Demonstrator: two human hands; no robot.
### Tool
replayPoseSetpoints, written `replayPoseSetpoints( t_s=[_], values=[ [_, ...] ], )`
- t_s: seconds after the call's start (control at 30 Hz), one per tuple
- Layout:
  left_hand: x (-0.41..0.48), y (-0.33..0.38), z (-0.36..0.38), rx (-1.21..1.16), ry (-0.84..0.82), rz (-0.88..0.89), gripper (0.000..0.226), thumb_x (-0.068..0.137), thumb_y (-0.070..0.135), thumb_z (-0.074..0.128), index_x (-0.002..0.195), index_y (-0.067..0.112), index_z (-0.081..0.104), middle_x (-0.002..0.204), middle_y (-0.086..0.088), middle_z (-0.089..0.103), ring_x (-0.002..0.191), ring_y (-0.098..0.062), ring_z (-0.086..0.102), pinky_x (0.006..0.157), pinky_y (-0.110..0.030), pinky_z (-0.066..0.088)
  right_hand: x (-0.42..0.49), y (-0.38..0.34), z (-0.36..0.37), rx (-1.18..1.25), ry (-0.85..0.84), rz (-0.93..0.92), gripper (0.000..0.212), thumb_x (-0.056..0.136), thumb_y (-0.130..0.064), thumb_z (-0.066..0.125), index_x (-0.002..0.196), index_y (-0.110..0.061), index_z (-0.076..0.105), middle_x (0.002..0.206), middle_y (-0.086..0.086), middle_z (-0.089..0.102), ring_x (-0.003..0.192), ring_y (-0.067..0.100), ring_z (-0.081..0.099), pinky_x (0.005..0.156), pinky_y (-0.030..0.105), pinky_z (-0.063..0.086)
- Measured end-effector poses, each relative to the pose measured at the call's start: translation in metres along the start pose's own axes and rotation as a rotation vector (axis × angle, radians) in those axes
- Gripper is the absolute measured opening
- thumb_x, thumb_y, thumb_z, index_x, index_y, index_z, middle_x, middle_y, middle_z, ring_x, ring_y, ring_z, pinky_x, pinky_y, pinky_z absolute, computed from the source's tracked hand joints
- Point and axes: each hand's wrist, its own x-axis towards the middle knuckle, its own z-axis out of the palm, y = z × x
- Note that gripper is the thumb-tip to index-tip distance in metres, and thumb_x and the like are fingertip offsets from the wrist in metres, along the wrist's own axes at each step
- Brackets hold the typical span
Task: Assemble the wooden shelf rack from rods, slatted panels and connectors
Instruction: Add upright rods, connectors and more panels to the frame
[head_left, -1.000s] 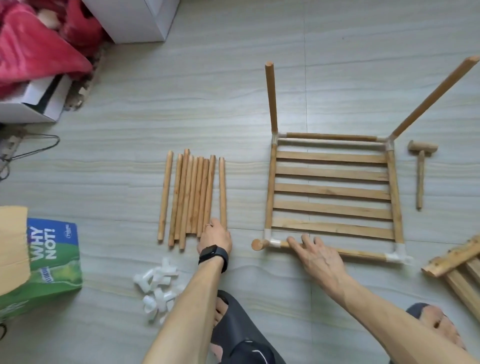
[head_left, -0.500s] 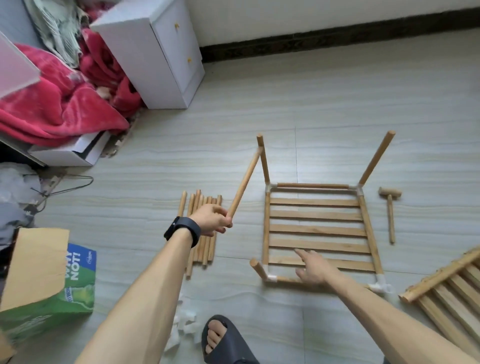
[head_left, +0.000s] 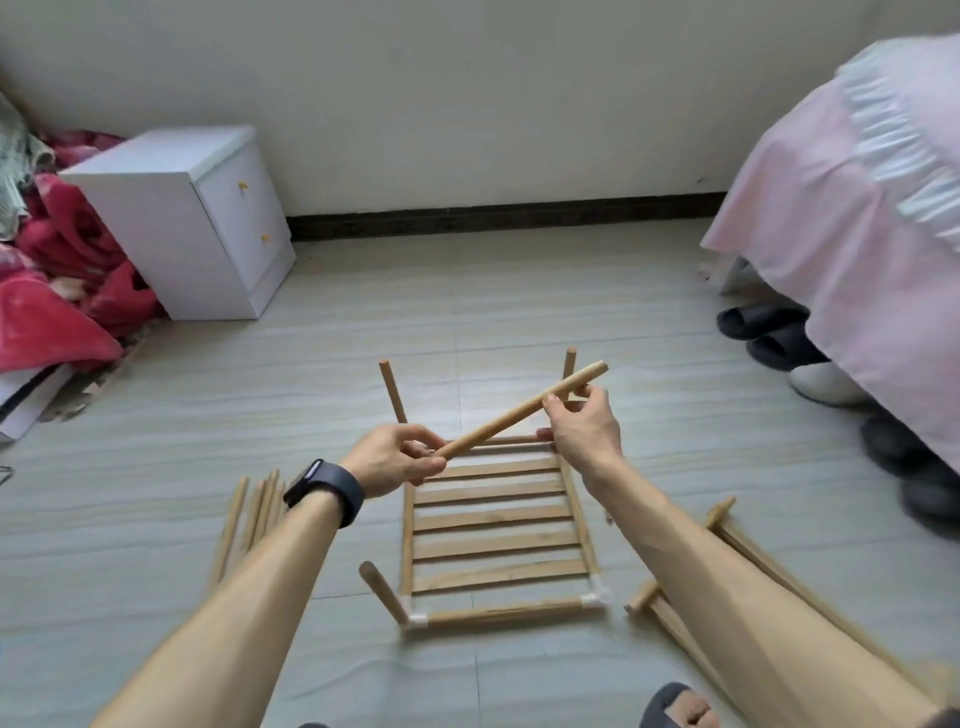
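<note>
Holding a loose rod (head_left: 519, 410) above the slatted panel (head_left: 493, 519), both hands grip it. The left hand (head_left: 395, 460) pinches its lower end over the panel's far left corner, and the right hand (head_left: 584, 428) curls round it near the upper end. The panel lies flat on the floor (head_left: 519, 312), with white connectors (head_left: 596, 600) at its near corners and upright rods (head_left: 393, 395) in three corners. Left of the panel lies a bundle of spare rods (head_left: 249, 514). Right of it, partly behind the forearm, lies a second panel (head_left: 727, 525). Beyond the panel stand a white cabinet (head_left: 171, 228) and a pink-covered bed (head_left: 857, 208)
</note>
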Motion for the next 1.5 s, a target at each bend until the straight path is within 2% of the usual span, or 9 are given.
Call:
replayPoseSetpoints(
  t_s=[0.17,0.37,0.5,0.63,0.83,0.97,1.13,1.37,1.5],
  values=[
    [0.016,0.037,0.032,0.175,0.066,0.141,0.013,0.092,0.036,0.069,0.102,0.029,0.075,0.087,0.009,0.072,0.083,-0.009,0.066,0.068,-0.02,0.05,-0.012,0.014,-0.027,-0.543,0.027,-0.283,0.074,0.093,-0.035,0.063,0.155,-0.03,0.023,0.117,0.001,0.055,0.104,0.021,0.056,0.084,0.036,0.046],
    [0.026,0.068,0.082,0.246,0.022,0.232,0.029,0.089,0.052,0.067,0.099,0.026,0.078,0.078,0.017,0.068,0.077,-0.004,0.063,0.063,-0.013,0.047,-0.015,0.053,-0.045,-1.06,0.01,-0.352,0.03,0.098,-0.058,0.047,0.113,-0.032,0.05,0.101,0.004,0.065,0.093,0.032,0.066,0.07,0.039,0.048],
    [0.038,0.041,0.134,0.154,-0.021,0.146,0.039,0.092,0.059,0.058,0.105,0.025,0.074,0.094,0.012,0.072,0.088,-0.004,0.065,0.073,-0.02,0.052,-0.011,0.095,-0.069,-0.98,0.037,-0.179,0.024,0.098,-0.049,0.041,0.09,-0.028,0.046,0.076,0.003,0.06,0.079,0.034,0.063,0.066,0.037,0.045],
    [0.052,-0.033,0.195,0.452,-0.13,-0.046,0.037,0.098,0.048,0.054,0.125,0.024,0.063,0.127,-0.003,0.061,0.111,-0.021,0.058,0.094,-0.037,0.05,-0.014,0.136,-0.094,-0.615,0.114,0.022,0.038,0.089,-0.054,0.045,0.074,-0.022,0.059,0.063,0.0,0.069,0.067,0.022,0.069,0.069,0.04,0.058],
    [0.059,-0.116,0.257,0.801,-0.273,-0.204,0.059,0.101,0.046,0.045,0.156,0.037,0.023,0.167,-0.005,0.009,0.15,-0.044,0.006,0.119,-0.06,0.016,-0.025,0.187,-0.112,-0.43,0.136,0.043,0.036,0.096,-0.033,0.056,0.066,-0.015,0.066,0.057,-0.011,0.069,0.054,-0.004,0.065,0.053,0.015,0.046],
    [0.07,-0.133,0.272,0.865,-0.253,-0.221,0.058,0.106,0.05,0.028,0.152,0.055,-0.006,0.165,0.002,-0.02,0.147,-0.053,-0.014,0.112,-0.074,0.003,-0.03,0.204,-0.112,-0.311,0.13,0.024,0.028,0.099,-0.03,0.057,0.073,-0.023,0.065,0.058,-0.007,0.07,0.055,0.001,0.067,0.051,0.008,0.044],
    [0.079,-0.15,0.279,0.782,-0.314,-0.332,0.055,0.108,0.039,0.023,0.146,0.065,-0.008,0.164,0.01,-0.025,0.147,-0.051,-0.013,0.108,-0.072,0.02,-0.028,0.212,-0.113,-0.31,0.129,-0.024,0.02,0.1,-0.033,0.057,0.081,-0.031,0.064,0.06,-0.01,0.071,0.059,-0.001,0.068,0.056,0.003,0.043],
    [0.081,-0.16,0.291,0.752,-0.263,-0.368,0.064,0.108,0.044,0.025,0.154,0.04,-0.019,0.162,0.014,-0.026,0.149,-0.046,-0.013,0.107,-0.07,0.024,-0.028,0.229,-0.115,-0.536,0.072,-0.276,0.023,0.095,-0.041,0.053,0.08,-0.031,0.067,0.069,-0.014,0.072,0.068,0.001,0.068,0.063,0.001,0.045],
    [0.082,-0.16,0.295,0.77,-0.265,-0.389,0.065,0.108,0.045,0.026,0.156,0.035,-0.017,0.162,0.015,-0.026,0.15,-0.045,-0.012,0.106,-0.068,0.028,-0.037,0.242,-0.097,-0.72,-0.049,-0.414,0.029,0.099,-0.039,0.05,0.091,-0.019,0.069,0.068,0.0,0.071,0.058,0.022,0.069,0.055,0.033,0.057]
  ],
)
